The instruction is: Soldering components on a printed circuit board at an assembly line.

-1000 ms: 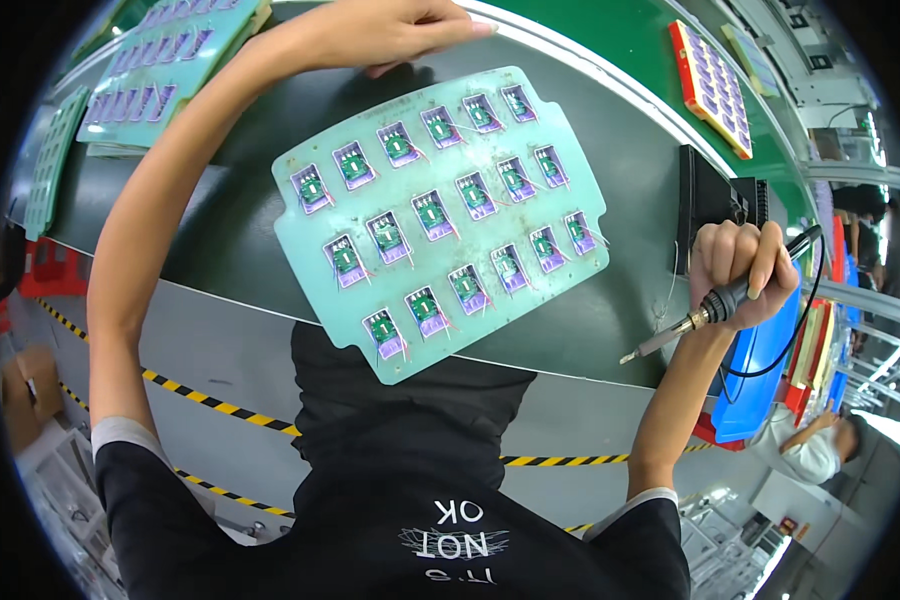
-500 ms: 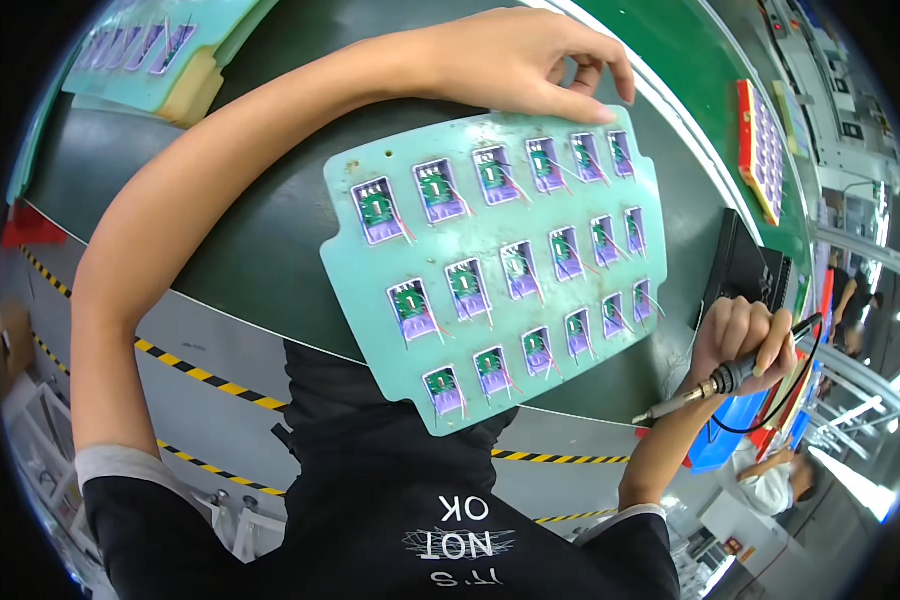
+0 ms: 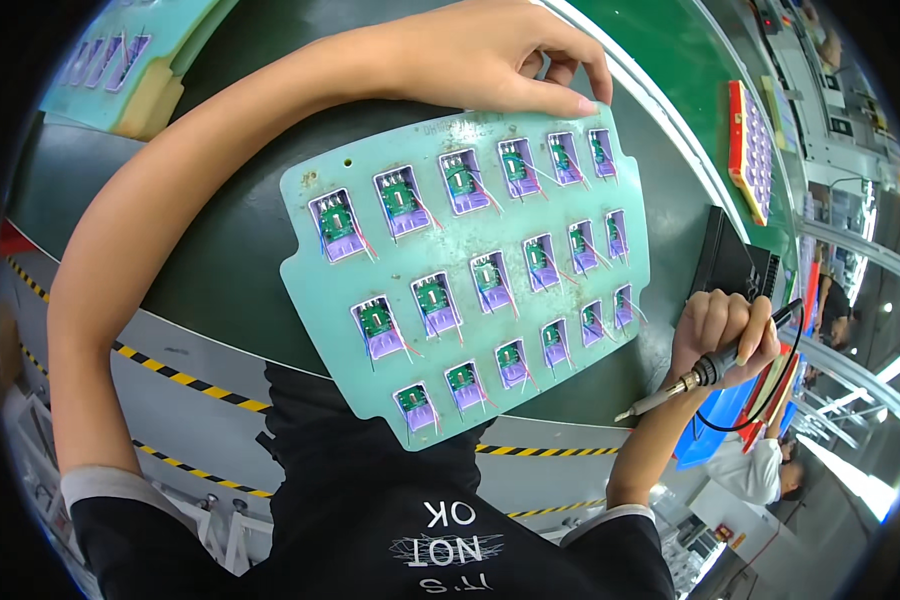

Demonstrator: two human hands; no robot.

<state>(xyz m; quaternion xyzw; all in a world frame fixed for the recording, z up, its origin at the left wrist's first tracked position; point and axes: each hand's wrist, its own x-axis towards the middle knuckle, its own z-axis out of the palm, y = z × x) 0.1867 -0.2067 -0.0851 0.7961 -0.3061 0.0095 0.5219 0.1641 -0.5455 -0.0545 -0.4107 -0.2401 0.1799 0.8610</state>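
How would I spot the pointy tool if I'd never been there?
Find the big pale green tray, then look right to the person's right hand. The soldering iron is gripped there, its tip pointing lower left. Unlike the chunky black box nearby, it's slim and pointed.

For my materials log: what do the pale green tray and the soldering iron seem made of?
Pale green tray: probably plastic or resin board, satin, from its soft sheen. Soldering iron: metal front, by its silvery glint; matte grip, perhaps plastic or rubber from its dull dark look.
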